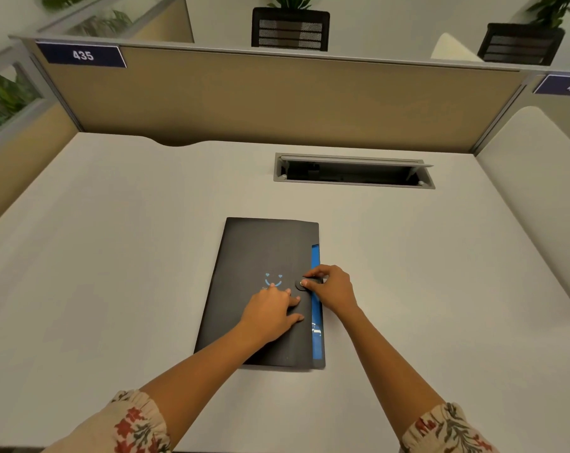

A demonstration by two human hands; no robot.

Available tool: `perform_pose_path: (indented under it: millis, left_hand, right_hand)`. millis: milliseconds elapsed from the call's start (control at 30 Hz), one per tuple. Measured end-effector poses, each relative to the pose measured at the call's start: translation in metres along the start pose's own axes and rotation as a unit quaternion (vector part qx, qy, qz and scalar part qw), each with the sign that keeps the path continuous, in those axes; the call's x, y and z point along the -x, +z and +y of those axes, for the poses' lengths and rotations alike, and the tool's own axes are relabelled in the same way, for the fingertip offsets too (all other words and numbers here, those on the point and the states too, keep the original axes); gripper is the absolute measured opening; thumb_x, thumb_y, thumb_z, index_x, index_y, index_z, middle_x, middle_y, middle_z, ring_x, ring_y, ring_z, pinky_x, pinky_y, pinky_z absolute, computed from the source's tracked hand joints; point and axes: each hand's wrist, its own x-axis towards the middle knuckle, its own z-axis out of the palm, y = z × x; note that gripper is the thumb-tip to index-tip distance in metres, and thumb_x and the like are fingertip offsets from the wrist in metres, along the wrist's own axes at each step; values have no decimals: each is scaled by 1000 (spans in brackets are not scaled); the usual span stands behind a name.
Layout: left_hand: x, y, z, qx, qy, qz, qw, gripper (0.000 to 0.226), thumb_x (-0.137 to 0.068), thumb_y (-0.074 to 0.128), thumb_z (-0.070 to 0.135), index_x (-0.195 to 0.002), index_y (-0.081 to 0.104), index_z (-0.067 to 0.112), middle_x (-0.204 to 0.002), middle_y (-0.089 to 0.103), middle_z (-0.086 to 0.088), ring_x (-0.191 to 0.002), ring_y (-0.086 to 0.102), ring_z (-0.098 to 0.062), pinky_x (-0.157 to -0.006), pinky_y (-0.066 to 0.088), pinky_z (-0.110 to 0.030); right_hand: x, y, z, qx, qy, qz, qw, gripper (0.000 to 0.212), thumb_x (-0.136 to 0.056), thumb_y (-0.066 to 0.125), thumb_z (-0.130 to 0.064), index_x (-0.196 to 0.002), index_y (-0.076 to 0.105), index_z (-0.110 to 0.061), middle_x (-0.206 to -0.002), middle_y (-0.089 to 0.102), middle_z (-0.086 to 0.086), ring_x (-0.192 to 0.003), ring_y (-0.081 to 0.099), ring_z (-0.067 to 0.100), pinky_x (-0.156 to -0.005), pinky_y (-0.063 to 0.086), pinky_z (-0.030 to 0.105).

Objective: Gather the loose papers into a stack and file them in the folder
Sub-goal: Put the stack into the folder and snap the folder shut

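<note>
A black folder with a blue smiley print lies closed on the white desk, a blue strip showing along its right edge. My left hand rests flat on the cover, fingers spread, pressing it down. My right hand pinches the small round snap tab at the folder's right edge between thumb and fingers. No loose papers are visible on the desk; whatever is inside the folder is hidden by the cover.
An open cable tray slot is sunk into the desk behind the folder. A tan partition bounds the far edge, with a white side panel at the right. Chairs and plants stand beyond.
</note>
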Motion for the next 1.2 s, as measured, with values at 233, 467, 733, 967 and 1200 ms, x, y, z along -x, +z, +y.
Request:
perform_pose_path:
  millis: [233,467,733,967,1200]
  left_hand:
    - [-2,-1,-2,-10,12,4,1000,55,-94,51,59,-139,55,28,-132,63,-3,-122,57,-32,-95,51,-44]
    - [-1,-1,-3,-15,18,14,1000,55,-94,50,59,-140,55,29,-132,64,-3,-115,61,-28,-92,53,-41]
    - [0,0,-4,-25,23,25,999,54,-94,49,60,-139,55,30,-131,64,-2,-116,61,-29,-90,53,-41]
    - [0,-1,-4,-19,28,34,999,56,-94,50,60,-141,54,31,-130,65,-1,-112,63,-25,-88,54,-37]
    - [4,-8,-4,6,25,14,1000,56,-93,54,58,-142,52,32,-139,60,0,-124,57,-28,-99,50,-40]
  right_hand:
    - [-6,-2,-7,-3,71,-10,997,21,-76,83,-23,-91,71,-16,-89,68,-1,-86,62,14,-77,50,28]
    - [-9,2,-14,40,122,4,992,30,-74,84,-32,-79,55,-23,-83,63,-1,-80,64,20,-77,55,38]
    - [-8,8,-24,130,147,17,980,35,-76,81,-37,-93,56,-20,-104,60,5,-88,62,22,-70,42,30]
    - [-8,6,-28,167,151,19,974,57,-77,81,-42,-118,53,-14,-120,51,8,-105,59,27,-83,50,37]
    - [2,-3,-16,73,132,34,988,69,-68,87,-42,-118,50,-12,-122,49,8,-105,58,25,-85,51,36]
